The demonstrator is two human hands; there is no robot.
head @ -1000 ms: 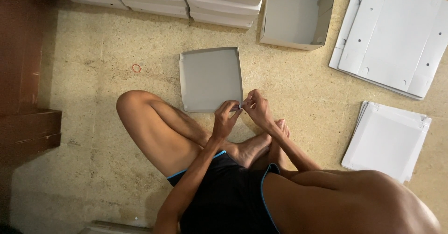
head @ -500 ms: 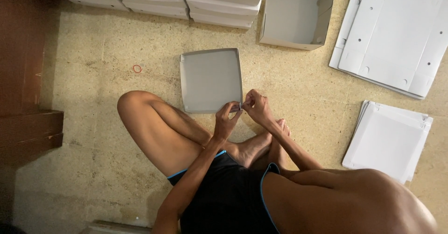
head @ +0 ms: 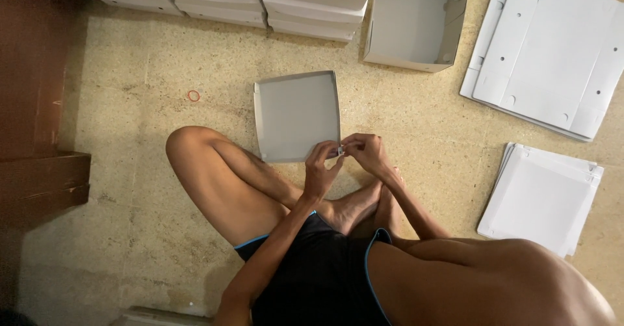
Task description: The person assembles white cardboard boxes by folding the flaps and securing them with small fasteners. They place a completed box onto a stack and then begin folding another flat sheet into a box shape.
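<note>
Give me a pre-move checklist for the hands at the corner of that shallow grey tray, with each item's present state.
1. Left hand at the near right corner of the shallow grey cardboard tray: ok.
2. Right hand meets it at that corner: ok.
3. Small pale item pinched between the fingertips, kind and grip: cannot tell.
4. Tray flat on the speckled floor: ok.
5. Corner flap fully seated: cannot tell.
6. Tray apart from the open white box: ok.
</note>
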